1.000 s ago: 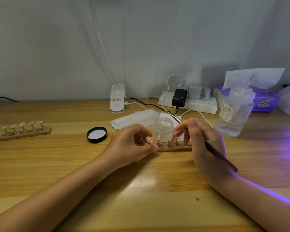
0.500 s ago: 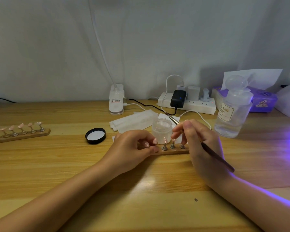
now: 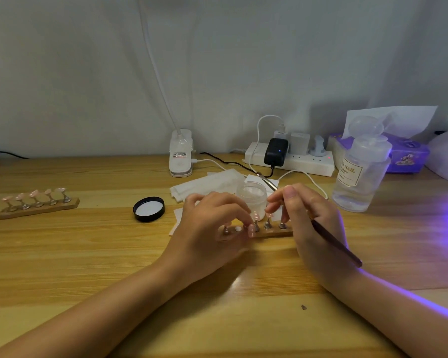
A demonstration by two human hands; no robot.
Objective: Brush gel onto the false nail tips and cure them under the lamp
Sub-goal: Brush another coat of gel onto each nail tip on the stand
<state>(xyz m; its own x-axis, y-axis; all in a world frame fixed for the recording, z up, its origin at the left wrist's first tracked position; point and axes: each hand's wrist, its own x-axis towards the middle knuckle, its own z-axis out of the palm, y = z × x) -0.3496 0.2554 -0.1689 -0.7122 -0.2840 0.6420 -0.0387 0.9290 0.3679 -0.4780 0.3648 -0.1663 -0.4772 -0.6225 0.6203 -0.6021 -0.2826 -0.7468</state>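
Both hands curl over the nail stand [image 3: 274, 232]: left hand [image 3: 212, 228] pinching a tip, right hand [image 3: 313, 223] gripping the brush [image 3: 334, 244].

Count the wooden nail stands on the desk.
2. One stand sits far left with five pink tips. The other stand lies at centre between the left hand and right hand, partly hidden.

Bare forearms, bare hands [image 3: 264, 228]; no sleeves.
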